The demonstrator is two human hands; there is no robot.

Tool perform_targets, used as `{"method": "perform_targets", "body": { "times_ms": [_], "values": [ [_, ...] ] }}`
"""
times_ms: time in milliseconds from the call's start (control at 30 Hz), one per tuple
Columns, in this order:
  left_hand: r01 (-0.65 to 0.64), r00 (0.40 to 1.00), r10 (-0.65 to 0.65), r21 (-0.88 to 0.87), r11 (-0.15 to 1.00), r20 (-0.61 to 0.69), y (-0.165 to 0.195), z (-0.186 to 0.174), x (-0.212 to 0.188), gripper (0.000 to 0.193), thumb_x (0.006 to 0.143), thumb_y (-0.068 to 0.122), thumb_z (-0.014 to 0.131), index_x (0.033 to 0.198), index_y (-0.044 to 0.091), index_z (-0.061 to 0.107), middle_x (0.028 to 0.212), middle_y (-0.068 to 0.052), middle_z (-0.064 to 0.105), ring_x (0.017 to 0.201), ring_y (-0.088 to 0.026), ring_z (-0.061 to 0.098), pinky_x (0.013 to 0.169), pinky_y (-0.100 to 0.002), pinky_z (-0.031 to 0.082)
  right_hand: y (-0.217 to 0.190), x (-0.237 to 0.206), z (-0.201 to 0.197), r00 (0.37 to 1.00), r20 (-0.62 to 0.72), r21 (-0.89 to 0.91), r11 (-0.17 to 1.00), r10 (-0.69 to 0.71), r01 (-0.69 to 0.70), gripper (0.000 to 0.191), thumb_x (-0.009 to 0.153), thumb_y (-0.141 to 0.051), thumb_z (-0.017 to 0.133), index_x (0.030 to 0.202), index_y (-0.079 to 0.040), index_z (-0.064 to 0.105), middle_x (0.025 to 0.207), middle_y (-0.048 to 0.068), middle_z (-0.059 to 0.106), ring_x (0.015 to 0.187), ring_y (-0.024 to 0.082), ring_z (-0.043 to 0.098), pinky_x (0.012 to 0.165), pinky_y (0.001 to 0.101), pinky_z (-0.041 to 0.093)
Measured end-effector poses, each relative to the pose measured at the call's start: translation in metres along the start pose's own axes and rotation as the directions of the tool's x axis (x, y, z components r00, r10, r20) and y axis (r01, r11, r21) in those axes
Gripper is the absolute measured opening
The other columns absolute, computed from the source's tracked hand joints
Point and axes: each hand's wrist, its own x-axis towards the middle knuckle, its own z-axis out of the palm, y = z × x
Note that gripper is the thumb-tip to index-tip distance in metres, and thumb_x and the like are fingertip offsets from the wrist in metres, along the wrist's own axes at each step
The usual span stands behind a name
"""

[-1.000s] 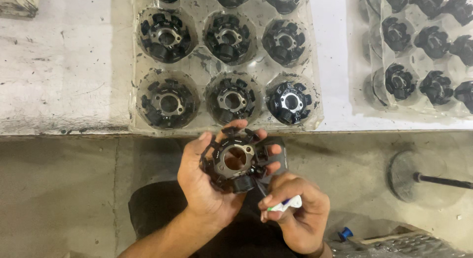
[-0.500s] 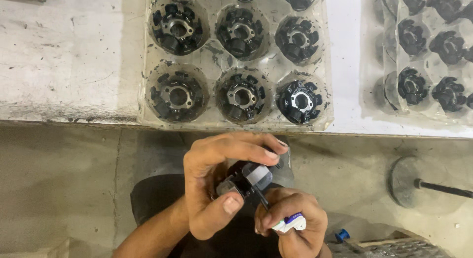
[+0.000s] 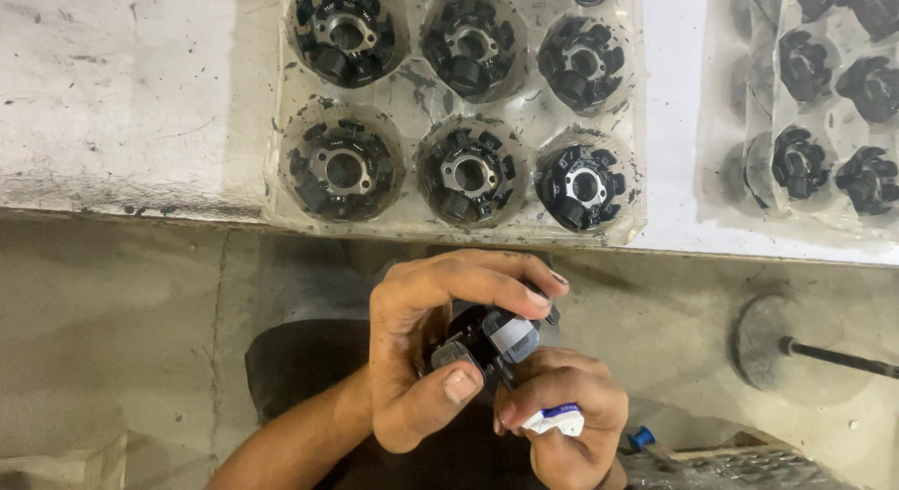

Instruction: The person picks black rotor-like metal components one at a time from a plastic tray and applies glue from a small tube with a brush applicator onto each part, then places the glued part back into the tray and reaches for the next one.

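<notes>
My left hand point(image 3: 426, 345) grips a black round stator-like part point(image 3: 487, 338) edge-on, fingers curled over its top and thumb under it. A grey block on the part's rim faces me. My right hand point(image 3: 562, 410) sits just below it, closed around a small white and blue tube point(image 3: 552, 420), its fingertips touching the part's underside. Both hands hover over the floor in front of the table edge.
A clear plastic tray point(image 3: 412, 92) on the white table point(image 3: 122, 97) holds several similar black parts in round wells. A second tray point(image 3: 815, 106) of black parts lies at right. On the concrete floor stands a round metal disc with a rod point(image 3: 787, 345).
My left hand turned the black part from face-up to edge-on and closed its fingers over it. My right hand stayed below with the tube. The view shifted slightly down.
</notes>
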Motion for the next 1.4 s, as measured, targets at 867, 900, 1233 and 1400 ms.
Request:
{"method": "perform_targets", "body": {
  "times_ms": [867,900,1233,1400],
  "values": [
    [0.009,0.955,-0.168,-0.542,0.841,-0.245,-0.023,0.010,-0.016,0.052,0.105,0.041,0.065,0.136,0.002,0.049,0.131,-0.024,0.058,0.122,-0.040,0.061,0.102,-0.048,0.053,0.002,-0.014,0.015,0.997,-0.072,0.101,0.995,0.000,0.007,0.011,0.104,-0.009,0.065,0.098,0.000,0.066,0.072,0.012,0.064,0.062,0.021,0.065,0.057,0.0353,0.061],
    [-0.012,0.951,-0.165,-0.569,0.823,-0.260,-0.021,0.010,-0.015,0.052,0.105,0.041,0.063,0.138,0.002,0.048,0.131,-0.024,0.058,0.122,-0.041,0.062,0.100,-0.048,0.053,0.001,-0.018,0.016,0.994,-0.103,0.120,0.992,-0.018,0.031,0.011,0.104,-0.010,0.065,0.099,0.000,0.066,0.072,0.013,0.065,0.063,0.021,0.065,0.058,0.0360,0.062],
    [0.086,0.958,-0.153,-0.269,0.959,-0.242,-0.037,-0.073,0.107,0.037,0.103,0.033,0.055,0.124,0.003,0.055,0.115,-0.020,0.066,0.094,-0.033,0.073,0.072,-0.046,0.062,0.020,-0.059,-0.001,0.945,-0.307,0.172,0.983,0.109,-0.057,0.025,0.106,-0.017,0.065,0.114,0.006,0.061,0.080,0.021,0.069,0.071,0.025,0.067,0.060,0.0335,0.052],
    [-0.004,0.917,-0.028,-0.082,0.997,-0.397,-0.063,-0.134,0.240,0.028,0.100,0.031,0.059,0.110,0.005,0.059,0.091,-0.015,0.069,0.075,-0.029,0.074,0.061,-0.045,0.059,0.052,-0.076,-0.015,0.922,-0.355,0.163,0.981,0.156,-0.104,0.024,0.103,-0.015,0.064,0.110,0.008,0.063,0.082,0.025,0.072,0.068,0.023,0.069,0.058,0.0323,0.054]
  ]
}}
